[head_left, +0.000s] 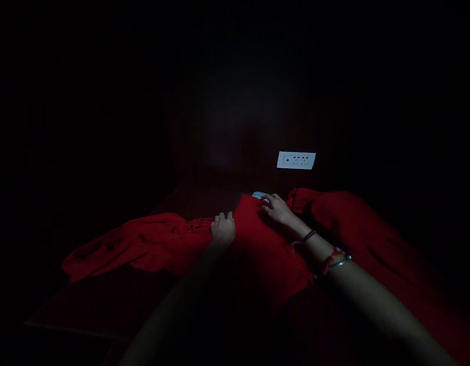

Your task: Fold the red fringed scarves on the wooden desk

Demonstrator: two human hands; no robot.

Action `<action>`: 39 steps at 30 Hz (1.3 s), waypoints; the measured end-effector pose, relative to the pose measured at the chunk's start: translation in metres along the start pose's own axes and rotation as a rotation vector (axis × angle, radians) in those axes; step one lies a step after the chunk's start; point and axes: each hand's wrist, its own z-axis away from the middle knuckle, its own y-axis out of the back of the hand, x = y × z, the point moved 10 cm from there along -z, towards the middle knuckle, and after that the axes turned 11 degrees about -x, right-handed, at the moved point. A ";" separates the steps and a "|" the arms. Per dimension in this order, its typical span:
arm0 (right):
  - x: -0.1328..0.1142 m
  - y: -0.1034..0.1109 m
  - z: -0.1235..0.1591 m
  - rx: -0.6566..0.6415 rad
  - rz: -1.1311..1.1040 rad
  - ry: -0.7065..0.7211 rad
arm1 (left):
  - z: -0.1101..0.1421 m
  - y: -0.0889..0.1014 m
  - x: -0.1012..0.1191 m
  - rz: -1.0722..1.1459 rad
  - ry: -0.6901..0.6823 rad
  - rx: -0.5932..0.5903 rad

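Observation:
A red fringed cloth lies spread over a dark wooden table in a very dim room. My left hand is closed into a fist on the cloth's left fold, by the fringe. My right hand reaches further back and pinches the cloth's far edge with curled fingers. Bracelets and a red thread circle my right wrist. A small pale object peeks out just beyond my right fingers; I cannot make out what it is.
A white wall socket plate is set in the dark wall behind the table. More red cloth bunches to the right, and a loose end trails left. The table's front edge runs at lower left.

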 end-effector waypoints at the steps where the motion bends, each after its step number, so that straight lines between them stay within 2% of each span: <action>1: -0.005 -0.006 0.017 -0.044 0.007 0.037 | 0.000 0.000 0.001 -0.007 -0.011 -0.002; 3: -0.017 -0.025 0.052 -0.157 0.024 0.104 | 0.001 0.000 0.000 -0.015 -0.026 -0.011; 6: -0.022 -0.060 0.093 -0.301 0.082 0.067 | 0.005 0.007 -0.004 -0.014 -0.027 -0.003; 9: -0.021 -0.074 0.109 -0.299 0.143 0.018 | 0.021 0.023 -0.002 -0.010 -0.088 0.054; 11: -0.023 -0.070 0.111 -0.259 0.137 0.044 | 0.043 0.036 0.007 -0.010 -0.213 0.094; 13: -0.026 -0.054 0.114 -0.207 0.091 0.084 | 0.071 0.043 0.019 -0.017 -0.385 0.081; 15: -0.033 -0.027 0.125 -0.126 0.023 0.148 | 0.099 0.040 0.026 -0.018 -0.536 -0.034; 18: -0.056 0.004 0.157 -0.085 -0.038 0.292 | 0.127 0.024 0.023 0.015 -0.648 -0.277; 20: -0.079 0.002 0.184 -0.157 -0.001 0.407 | 0.135 0.017 0.020 0.048 -0.685 -0.367; 23: -0.102 -0.019 0.210 -0.200 0.147 0.467 | 0.138 0.014 0.019 0.084 -0.713 -0.390; 25: -0.104 -0.031 0.214 -0.160 0.225 0.428 | 0.138 0.014 0.021 0.115 -0.711 -0.395; 27: -0.102 -0.032 0.211 -0.099 0.205 0.403 | 0.140 0.018 0.024 0.206 -0.689 -0.384; 30: -0.094 -0.008 0.204 0.038 0.013 0.404 | 0.139 0.021 0.032 0.483 -0.573 -0.407; 33: -0.081 0.012 0.197 0.125 -0.116 0.341 | 0.138 0.006 0.042 0.799 -0.334 -0.586; 36: -0.051 0.016 0.195 0.189 -0.170 0.096 | 0.136 0.002 0.054 1.046 -0.164 -0.668; 39: -0.010 -0.002 0.205 0.135 -0.340 -0.166 | 0.129 0.019 0.058 1.138 -0.133 -0.582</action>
